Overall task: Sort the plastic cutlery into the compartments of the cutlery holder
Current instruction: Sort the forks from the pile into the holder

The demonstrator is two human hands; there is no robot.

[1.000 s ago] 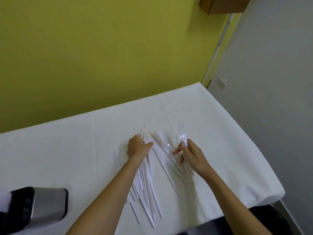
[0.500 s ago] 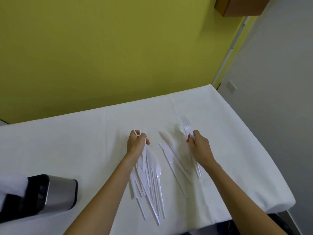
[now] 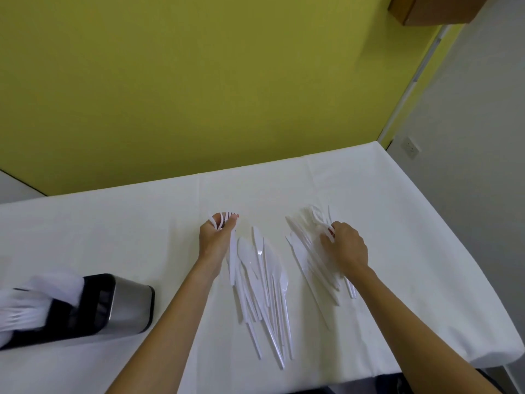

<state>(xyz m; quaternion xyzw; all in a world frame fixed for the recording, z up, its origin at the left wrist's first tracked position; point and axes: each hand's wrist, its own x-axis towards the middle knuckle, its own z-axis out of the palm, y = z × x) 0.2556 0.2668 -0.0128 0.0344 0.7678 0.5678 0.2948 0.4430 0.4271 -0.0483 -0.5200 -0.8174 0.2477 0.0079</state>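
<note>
Head view: cutlery holder [image 3: 125,305] cut off at left edge, contents blurred. Left hand [image 3: 213,237] grips white fork [image 3: 232,251], knife pile [image 3: 262,285] just right. Right hand [image 3: 345,248] curls round forks [image 3: 319,220] atop second pile [image 3: 309,260] on tablecloth [image 3: 113,228].

— What do you count?
— I count two hands: left hand [image 3: 211,240], right hand [image 3: 348,248]. One cutlery holder [image 3: 125,305], one bench [image 3: 113,228].
— Anything else?
— Two heaps: left heap [image 3: 264,280], right heap [image 3: 306,251]. The pieces overlap too much to count.

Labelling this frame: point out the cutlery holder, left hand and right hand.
cutlery holder [image 3: 130,305]: head view, steel side wall.
left hand [image 3: 213,238]: head view, back of hand.
right hand [image 3: 348,248]: head view, back of hand.
</note>
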